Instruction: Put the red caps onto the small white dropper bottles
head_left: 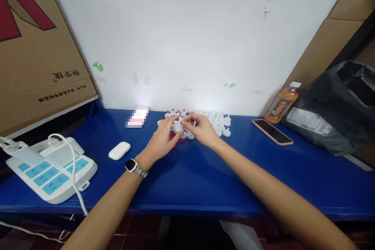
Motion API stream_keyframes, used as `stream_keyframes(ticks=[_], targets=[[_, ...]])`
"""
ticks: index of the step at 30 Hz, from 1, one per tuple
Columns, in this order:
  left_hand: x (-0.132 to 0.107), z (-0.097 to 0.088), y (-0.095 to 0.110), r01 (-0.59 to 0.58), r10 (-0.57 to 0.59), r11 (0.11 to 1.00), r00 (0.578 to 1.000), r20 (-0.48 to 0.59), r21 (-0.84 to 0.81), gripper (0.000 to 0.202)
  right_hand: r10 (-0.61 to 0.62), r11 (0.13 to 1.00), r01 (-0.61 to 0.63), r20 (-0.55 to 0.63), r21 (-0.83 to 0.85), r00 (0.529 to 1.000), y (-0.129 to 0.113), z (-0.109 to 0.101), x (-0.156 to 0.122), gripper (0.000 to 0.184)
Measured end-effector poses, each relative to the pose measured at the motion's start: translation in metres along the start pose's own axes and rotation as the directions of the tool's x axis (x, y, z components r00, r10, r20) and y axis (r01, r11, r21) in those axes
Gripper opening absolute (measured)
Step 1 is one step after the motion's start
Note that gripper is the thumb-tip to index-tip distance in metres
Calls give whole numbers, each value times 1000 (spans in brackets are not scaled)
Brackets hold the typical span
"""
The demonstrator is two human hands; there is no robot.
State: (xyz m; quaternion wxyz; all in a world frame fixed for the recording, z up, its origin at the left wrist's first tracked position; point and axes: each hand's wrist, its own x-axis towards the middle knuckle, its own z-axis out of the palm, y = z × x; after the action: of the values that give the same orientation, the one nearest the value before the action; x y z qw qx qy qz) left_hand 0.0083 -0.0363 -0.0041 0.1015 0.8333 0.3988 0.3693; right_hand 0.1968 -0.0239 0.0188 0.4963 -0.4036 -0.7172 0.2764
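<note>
My left hand (159,140), with a watch on its wrist, grips a white nozzle cap (177,127) between thumb and fingers. Right beside it, my right hand (203,129) is closed in a pinch at the top of that cap; what lies between those fingertips is too small to make out. Under and beside the left thumb lies a small heap of red tips (183,140). Several loose white nozzle caps (226,132) without red tips stand to the right, partly behind my right hand. Behind my left fingers are several white caps with red tips (172,113).
On the blue table (181,181), a white earbud case (119,150) and a power strip (52,175) with cables lie left. To the right are a phone (272,132), an orange drink bottle (281,103) and a black plastic bag (336,105). A white wall (187,39) rises behind.
</note>
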Motion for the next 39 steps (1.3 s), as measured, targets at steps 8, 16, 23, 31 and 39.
stream_keyframes(ticks=[8,16,23,31,39], targets=[[1,-1,-11,3,-5,1000,998,64,22,35,-101,897,177,200,-406,974,18,-11,-33,15],[1,0,-15,-5,2,998,998,59,60,34,-86,714,338,402,-614,912,23,-12,-35,16],[2,3,-20,-12,7,997,997,71,72,34,-85,742,311,378,-594,922,21,-9,-37,10],[-3,4,-2,-29,15,995,989,144,96,42,91,990,-86,-43,110,995,18,-9,-29,24],[-7,7,15,-88,73,994,977,200,65,45,158,914,-136,-25,383,987,15,3,-30,34]])
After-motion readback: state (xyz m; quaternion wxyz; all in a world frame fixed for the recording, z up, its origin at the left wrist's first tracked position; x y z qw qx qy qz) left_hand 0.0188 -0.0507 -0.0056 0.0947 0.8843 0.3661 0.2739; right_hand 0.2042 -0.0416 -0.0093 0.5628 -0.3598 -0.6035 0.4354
